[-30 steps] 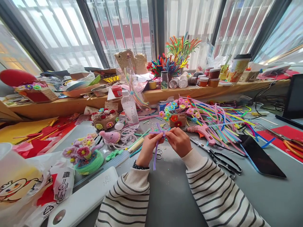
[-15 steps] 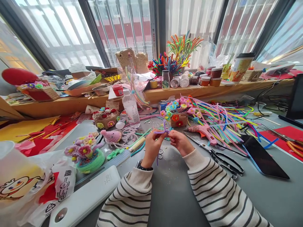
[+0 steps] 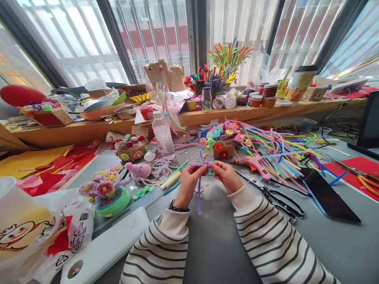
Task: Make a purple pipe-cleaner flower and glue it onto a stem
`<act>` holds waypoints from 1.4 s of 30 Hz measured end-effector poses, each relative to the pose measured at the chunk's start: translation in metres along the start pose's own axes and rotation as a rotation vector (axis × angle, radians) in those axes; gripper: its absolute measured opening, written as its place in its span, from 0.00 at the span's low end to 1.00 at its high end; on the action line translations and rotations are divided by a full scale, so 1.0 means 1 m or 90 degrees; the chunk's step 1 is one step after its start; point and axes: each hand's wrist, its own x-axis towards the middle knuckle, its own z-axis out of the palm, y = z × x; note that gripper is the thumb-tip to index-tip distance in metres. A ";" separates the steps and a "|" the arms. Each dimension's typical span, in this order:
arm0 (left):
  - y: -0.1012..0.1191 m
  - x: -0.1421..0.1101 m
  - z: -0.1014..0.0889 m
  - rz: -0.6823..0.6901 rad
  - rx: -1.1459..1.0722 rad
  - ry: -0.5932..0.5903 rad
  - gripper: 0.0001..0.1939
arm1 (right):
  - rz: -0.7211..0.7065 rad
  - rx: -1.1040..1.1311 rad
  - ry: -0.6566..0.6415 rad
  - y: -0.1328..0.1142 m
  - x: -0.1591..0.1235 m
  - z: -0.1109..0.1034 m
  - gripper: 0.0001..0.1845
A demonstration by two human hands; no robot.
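Purple pipe cleaners point(image 3: 199, 193), joined in a small crossing shape, are held between both hands above the middle of the table. My left hand point(image 3: 190, 179) pinches them from the left, with one long end hanging below its fingers and other ends sticking up and left. Close beside it, my right hand point(image 3: 226, 176) pinches the right side of the same piece. The fingers partly hide where the strands cross. Small scissors point(image 3: 199, 192) lie just under the hands. Behind them stands a woven basket point(image 3: 223, 152) with pipe-cleaner flowers.
Right of my hands lie large black-handled scissors point(image 3: 281, 201), a pink glue gun point(image 3: 253, 162), loose pipe cleaners point(image 3: 284, 148) and a phone point(image 3: 331, 195). To the left are a white power bank point(image 3: 109, 246), a green flower pot point(image 3: 114, 203), a ruler point(image 3: 142, 203) and a bottle point(image 3: 163, 136).
The hanging purple end now reaches lower and shows more fully below my left hand. The upper ends have tilted to the left. Both hands stay close together, still pinching.
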 end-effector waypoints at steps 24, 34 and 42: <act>-0.007 0.001 0.002 -0.054 -0.060 -0.022 0.11 | -0.318 -0.449 0.033 -0.002 -0.007 0.004 0.14; -0.007 0.002 0.001 -0.030 -0.023 0.011 0.09 | -0.237 -0.395 0.037 0.004 -0.003 0.005 0.16; -0.004 0.002 0.002 -0.098 0.061 -0.116 0.11 | -0.333 -0.573 0.089 0.004 -0.003 0.000 0.16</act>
